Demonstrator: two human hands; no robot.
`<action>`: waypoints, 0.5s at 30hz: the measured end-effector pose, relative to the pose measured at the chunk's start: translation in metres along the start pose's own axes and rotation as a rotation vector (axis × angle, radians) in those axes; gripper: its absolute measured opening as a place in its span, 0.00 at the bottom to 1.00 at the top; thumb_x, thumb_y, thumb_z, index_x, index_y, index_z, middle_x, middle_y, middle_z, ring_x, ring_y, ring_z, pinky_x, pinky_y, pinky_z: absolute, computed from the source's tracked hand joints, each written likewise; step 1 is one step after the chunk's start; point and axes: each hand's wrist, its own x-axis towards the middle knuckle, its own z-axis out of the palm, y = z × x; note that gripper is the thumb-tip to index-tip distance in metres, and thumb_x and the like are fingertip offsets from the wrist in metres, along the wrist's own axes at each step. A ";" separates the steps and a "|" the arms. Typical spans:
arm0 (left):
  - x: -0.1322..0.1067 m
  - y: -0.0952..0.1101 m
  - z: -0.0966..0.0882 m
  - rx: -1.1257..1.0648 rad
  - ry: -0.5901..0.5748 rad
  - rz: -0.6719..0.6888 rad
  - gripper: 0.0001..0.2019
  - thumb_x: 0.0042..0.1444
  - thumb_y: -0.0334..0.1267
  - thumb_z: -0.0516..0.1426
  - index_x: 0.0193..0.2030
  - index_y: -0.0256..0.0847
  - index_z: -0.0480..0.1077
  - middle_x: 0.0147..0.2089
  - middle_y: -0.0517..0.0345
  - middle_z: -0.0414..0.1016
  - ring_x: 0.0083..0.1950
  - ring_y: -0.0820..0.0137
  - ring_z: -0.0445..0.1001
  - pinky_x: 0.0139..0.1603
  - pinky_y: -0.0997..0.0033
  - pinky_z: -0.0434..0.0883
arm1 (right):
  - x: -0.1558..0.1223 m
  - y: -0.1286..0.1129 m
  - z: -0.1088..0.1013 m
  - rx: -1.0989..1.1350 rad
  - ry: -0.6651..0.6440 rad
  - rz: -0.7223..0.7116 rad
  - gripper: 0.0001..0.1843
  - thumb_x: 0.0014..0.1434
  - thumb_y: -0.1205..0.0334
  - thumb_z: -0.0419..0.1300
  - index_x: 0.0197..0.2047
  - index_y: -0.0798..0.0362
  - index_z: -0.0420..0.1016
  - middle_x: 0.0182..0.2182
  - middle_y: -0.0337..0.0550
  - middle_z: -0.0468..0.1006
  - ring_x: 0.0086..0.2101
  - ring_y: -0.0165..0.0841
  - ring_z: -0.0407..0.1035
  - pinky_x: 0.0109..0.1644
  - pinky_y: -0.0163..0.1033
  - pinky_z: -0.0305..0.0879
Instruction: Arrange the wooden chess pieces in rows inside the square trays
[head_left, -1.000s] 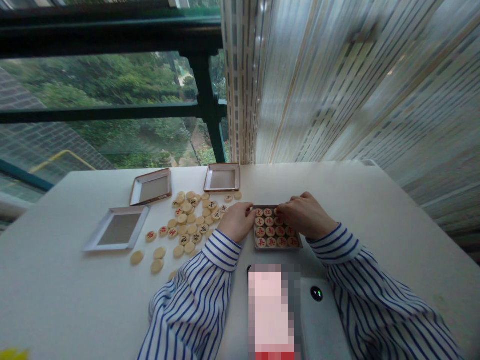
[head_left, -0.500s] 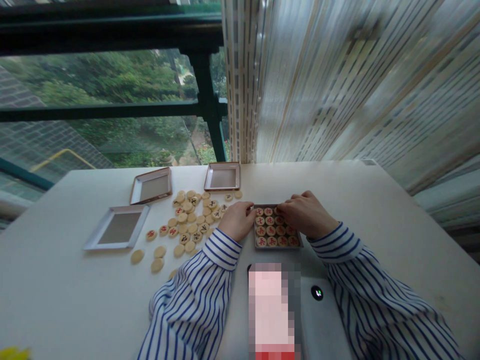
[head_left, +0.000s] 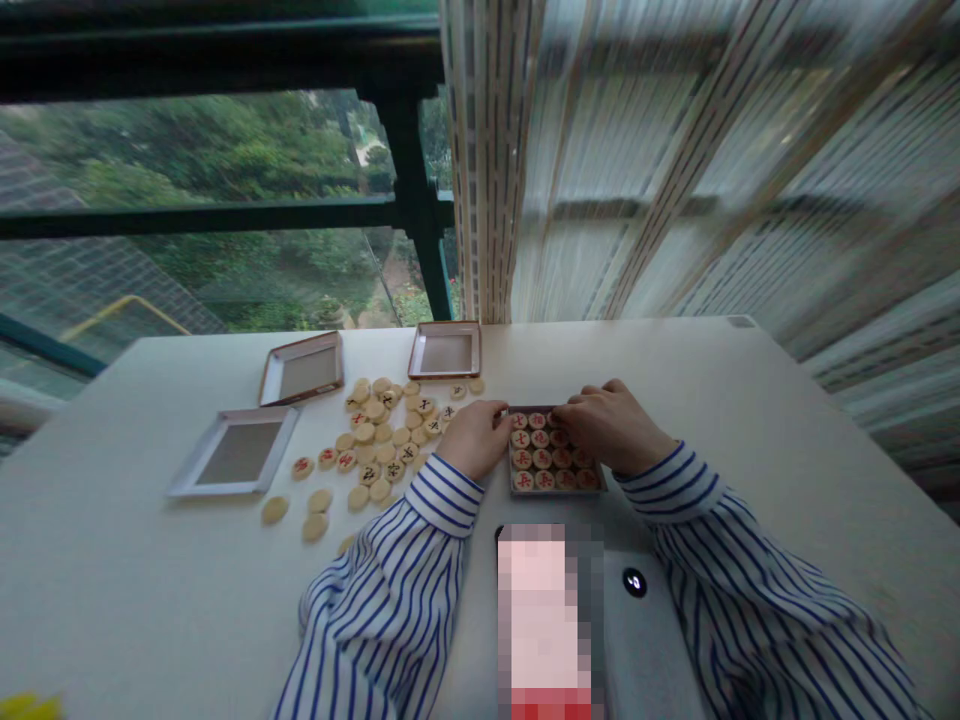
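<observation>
A small square box (head_left: pixel 559 492) lies open on the table, with round Chinese chess pieces (head_left: pixel 541 459) bearing red characters set in rows inside. At its far left corner, my left hand (head_left: pixel 474 440) is closed, thumb and forefinger gripping the rim. My right hand (head_left: pixel 619 428) is bent over the far right part of the box, its fingertips pressed together above the pieces there. The hand covers those pieces and whatever its fingertips pinch. Left of my left hand spreads a loose heap of wooden chess pieces (head_left: pixel 383 435), some with black or red characters, others plain side up.
Further left and back stand a white tray-like lid (head_left: pixel 180 484), a brown-edged box part (head_left: pixel 264 388) and another box part (head_left: pixel 444 376). Near me lie a phone (head_left: pixel 536 610) with a blurred screen and a grey device (head_left: pixel 645 640). Window and curtain (head_left: pixel 495 200) border the table's far side.
Both hands keep their places at the box, and the pieces look the same. The curtain has shifted, and the lit sign on the grey device has changed.
</observation>
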 end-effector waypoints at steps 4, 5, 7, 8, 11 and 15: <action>0.000 0.000 0.000 0.006 0.004 0.013 0.15 0.55 0.40 0.48 0.43 0.39 0.72 0.38 0.52 0.76 0.39 0.68 0.72 0.40 0.72 0.66 | 0.000 0.000 0.000 0.012 -0.008 0.000 0.10 0.58 0.60 0.49 0.34 0.50 0.72 0.33 0.43 0.77 0.36 0.36 0.66 0.35 0.41 0.44; 0.000 0.000 0.000 0.008 0.001 0.017 0.15 0.55 0.40 0.48 0.43 0.39 0.72 0.38 0.52 0.76 0.39 0.68 0.72 0.40 0.72 0.66 | 0.000 0.000 0.000 0.014 -0.013 0.000 0.11 0.59 0.60 0.49 0.34 0.50 0.72 0.33 0.44 0.77 0.36 0.35 0.66 0.35 0.41 0.44; 0.000 0.000 0.000 0.006 -0.002 0.021 0.15 0.55 0.40 0.48 0.42 0.39 0.72 0.38 0.52 0.76 0.38 0.68 0.72 0.39 0.72 0.66 | -0.001 0.000 -0.001 0.017 -0.023 0.005 0.12 0.59 0.59 0.48 0.34 0.50 0.72 0.34 0.45 0.77 0.37 0.35 0.65 0.36 0.41 0.45; 0.000 0.000 0.000 0.005 -0.003 0.024 0.15 0.55 0.40 0.48 0.42 0.39 0.72 0.37 0.52 0.76 0.38 0.68 0.72 0.38 0.72 0.66 | -0.001 0.000 -0.001 0.019 -0.028 0.008 0.12 0.59 0.59 0.48 0.35 0.50 0.72 0.34 0.45 0.76 0.37 0.35 0.65 0.36 0.41 0.45; 0.000 0.000 0.000 0.010 -0.001 0.025 0.15 0.55 0.40 0.48 0.42 0.39 0.72 0.37 0.53 0.76 0.38 0.68 0.72 0.38 0.71 0.65 | -0.001 0.000 -0.001 0.022 -0.032 0.015 0.12 0.59 0.59 0.48 0.34 0.51 0.72 0.34 0.45 0.76 0.37 0.35 0.65 0.36 0.41 0.44; 0.000 0.000 0.000 0.020 0.001 0.018 0.15 0.55 0.41 0.48 0.43 0.39 0.72 0.38 0.52 0.76 0.39 0.68 0.72 0.40 0.71 0.65 | 0.000 0.001 0.000 0.016 -0.024 0.004 0.13 0.59 0.58 0.48 0.34 0.50 0.72 0.33 0.44 0.76 0.37 0.36 0.65 0.35 0.42 0.44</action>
